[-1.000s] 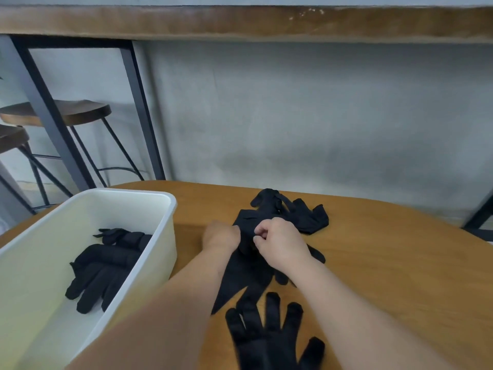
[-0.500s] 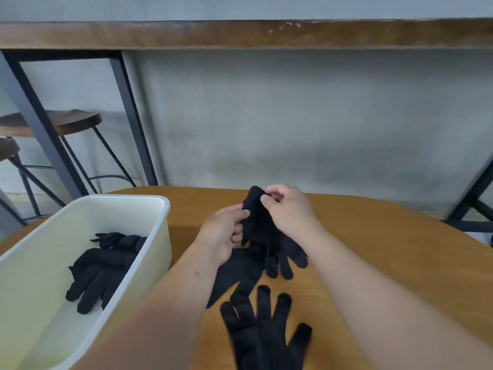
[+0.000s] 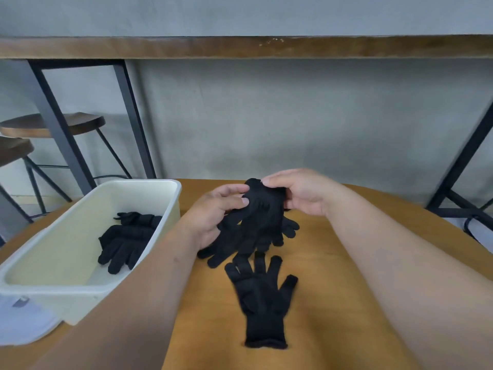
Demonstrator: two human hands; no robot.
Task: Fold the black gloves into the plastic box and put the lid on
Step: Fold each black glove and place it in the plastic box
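I hold a black glove (image 3: pixel 262 206) raised just right of the plastic box (image 3: pixel 149 186): my left hand (image 3: pixel 213 214) pinches one side of its cuff, my right hand (image 3: pixel 301 192) the other, so its fingers hang straight for folding. Folded gloves (image 3: pixel 128 237) lie inside the box; a flat glove (image 3: pixel 262 297) waits on the table (image 3: pixel 333 276), nearer me. The lid (image 3: pixel 24 320) sits at the box's near corner.

Matt black knitted cloth gloves (image 3: pixel 262 297) lie at 6 o'clock on the smooth, satin-finished round brown wooden table (image 3: pixel 328 263). At 9 o'clock, the cream rectangular plastic box (image 3: pixel 88 198) looks smooth and faintly glossy.
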